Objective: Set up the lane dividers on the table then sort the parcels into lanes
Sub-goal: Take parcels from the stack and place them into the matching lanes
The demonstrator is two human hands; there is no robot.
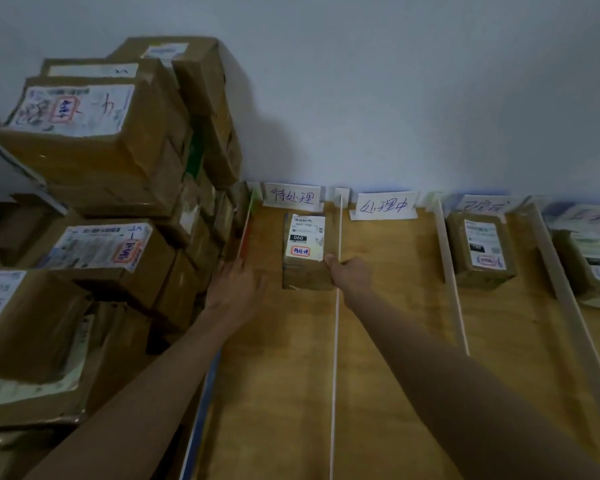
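A small brown parcel (305,251) with a white label and red stamp lies in the leftmost lane of the wooden table (388,323), below a handwritten lane sign (293,195). My right hand (349,273) grips the parcel's near right corner, thumb on top. My left hand (234,289) hovers with straight fingers just left of the parcel, beside the leftmost divider (245,237). White dividers (336,323) (452,278) (565,292) split the table into lanes. Another parcel (482,249) sits in the third lane and one more parcel (593,265) in the fourth.
A tall pile of brown cardboard parcels (94,209) fills the left side, right up against the leftmost divider. More lane signs (383,206) (484,206) stand along the pale wall (395,81) at the back. The second lane holds no parcel.
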